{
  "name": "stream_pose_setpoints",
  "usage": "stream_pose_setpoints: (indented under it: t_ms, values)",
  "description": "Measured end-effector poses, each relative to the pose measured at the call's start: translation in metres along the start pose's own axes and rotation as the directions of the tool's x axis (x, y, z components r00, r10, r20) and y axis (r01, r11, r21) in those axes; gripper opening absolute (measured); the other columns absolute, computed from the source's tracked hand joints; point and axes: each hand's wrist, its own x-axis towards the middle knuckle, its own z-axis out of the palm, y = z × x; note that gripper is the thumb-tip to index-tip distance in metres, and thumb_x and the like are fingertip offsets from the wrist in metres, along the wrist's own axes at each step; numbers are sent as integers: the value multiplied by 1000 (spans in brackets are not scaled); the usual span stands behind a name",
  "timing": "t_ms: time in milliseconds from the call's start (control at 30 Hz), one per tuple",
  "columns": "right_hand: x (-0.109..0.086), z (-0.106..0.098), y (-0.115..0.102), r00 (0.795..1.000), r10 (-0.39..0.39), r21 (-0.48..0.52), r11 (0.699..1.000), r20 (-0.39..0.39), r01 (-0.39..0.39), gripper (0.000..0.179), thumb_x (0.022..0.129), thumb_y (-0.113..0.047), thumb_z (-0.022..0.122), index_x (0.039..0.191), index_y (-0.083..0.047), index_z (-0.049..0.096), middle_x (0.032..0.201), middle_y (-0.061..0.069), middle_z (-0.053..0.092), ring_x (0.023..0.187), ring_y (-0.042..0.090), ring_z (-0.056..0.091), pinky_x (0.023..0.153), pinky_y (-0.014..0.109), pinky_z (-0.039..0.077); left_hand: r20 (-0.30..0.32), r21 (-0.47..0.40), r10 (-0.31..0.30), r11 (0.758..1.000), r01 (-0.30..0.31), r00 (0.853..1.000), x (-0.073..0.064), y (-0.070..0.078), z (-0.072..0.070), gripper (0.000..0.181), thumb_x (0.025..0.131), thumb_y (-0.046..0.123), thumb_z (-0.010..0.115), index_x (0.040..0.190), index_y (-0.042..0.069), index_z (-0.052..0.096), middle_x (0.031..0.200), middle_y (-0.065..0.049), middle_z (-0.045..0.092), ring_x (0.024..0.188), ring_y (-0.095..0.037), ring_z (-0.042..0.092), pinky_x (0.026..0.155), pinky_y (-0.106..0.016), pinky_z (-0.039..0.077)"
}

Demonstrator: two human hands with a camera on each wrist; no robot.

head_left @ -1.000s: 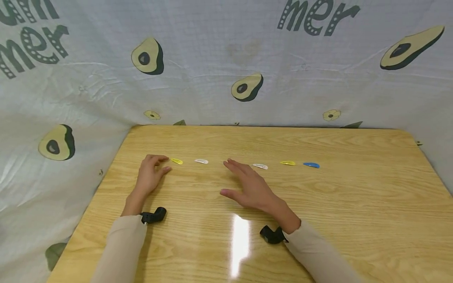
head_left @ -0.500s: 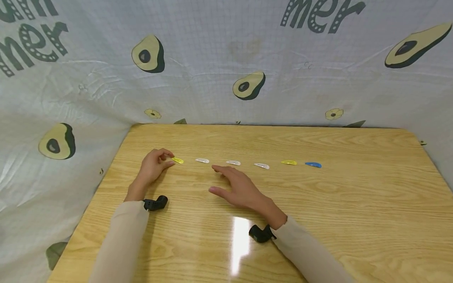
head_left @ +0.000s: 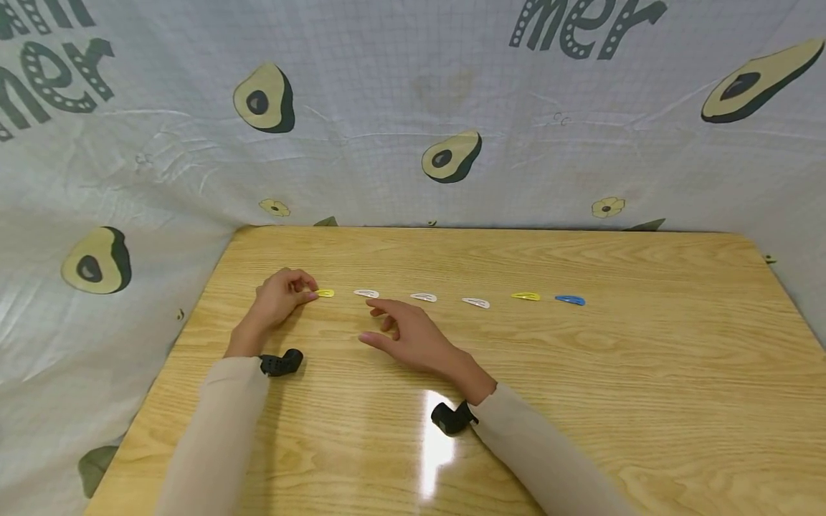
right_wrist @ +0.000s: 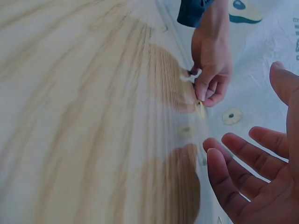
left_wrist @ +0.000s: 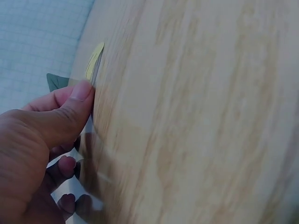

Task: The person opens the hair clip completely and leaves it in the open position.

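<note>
At the left end of a row of snap hair clips, my left hand (head_left: 279, 297) pinches a yellow hair clip (left_wrist: 96, 60) by one end between thumb and forefinger. The clip's other end points right, low at the tabletop. My right hand (head_left: 413, 337) holds nothing; its fingers are loosely bent and the thumb is apart. It is over the table just in front of a white hair clip (head_left: 366, 293). Two more white hair clips, one in the middle (head_left: 424, 297) and one further right (head_left: 476, 303), lie flat. Beyond them are another yellow hair clip (head_left: 525, 296) and a blue hair clip (head_left: 571, 300).
The wooden table (head_left: 613, 401) ends at the back against a hanging white cloth (head_left: 361, 86) printed with avocados. The cloth also runs along the left side. A black wrist camera (head_left: 282, 362) is strapped to the left wrist, another black camera (head_left: 452, 418) to the right.
The left hand has gone from beside the yellow hair clip to pinching its end, and the clip has turned slightly. The right hand has moved left, uncovering the middle white hair clip.
</note>
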Motion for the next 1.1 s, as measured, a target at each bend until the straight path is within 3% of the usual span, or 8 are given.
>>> stream_pose_setpoints:
  t_ms: [267, 500, 800, 1100]
  values:
    - [15, 8, -2, 998, 34, 4, 999, 44, -34, 59, 94, -43, 59, 140, -7, 47, 118, 7, 63, 89, 7, 61, 75, 22, 49, 25, -28, -10, 1000, 11, 1000, 0, 0, -3, 10, 89, 12, 68, 89, 2, 67, 85, -10, 49, 78, -27, 43, 85, -57, 18]
    - [28, 16, -6, 999, 43, 5, 999, 21, -43, 53, 95, -36, 60, 137, -5, 50, 115, 8, 65, 87, 8, 62, 76, 23, 49, 73, -31, -3, 999, 6, 997, -6, -2, -5, 11, 90, 11, 67, 91, 1, 67, 85, -9, 59, 78, -23, 50, 79, -40, 36]
    - [45, 23, -14, 993, 121, 10, 993, 5, -121, 46, 97, -28, 58, 136, -6, 50, 114, 7, 64, 95, 12, 63, 80, 24, 49, 108, -123, 56, 991, -43, 993, -14, 2, -6, 12, 90, 11, 67, 90, -1, 67, 86, -9, 64, 83, -23, 54, 80, -33, 41]
    - [53, 33, -16, 990, 133, 72, 989, -47, -130, 37, 95, -24, 62, 127, -6, 57, 102, 3, 69, 83, 6, 65, 74, 20, 50, 135, -146, 124, 984, -104, 983, -18, 11, -11, 7, 88, 9, 69, 84, 4, 67, 84, -6, 63, 84, -22, 54, 81, -40, 39]
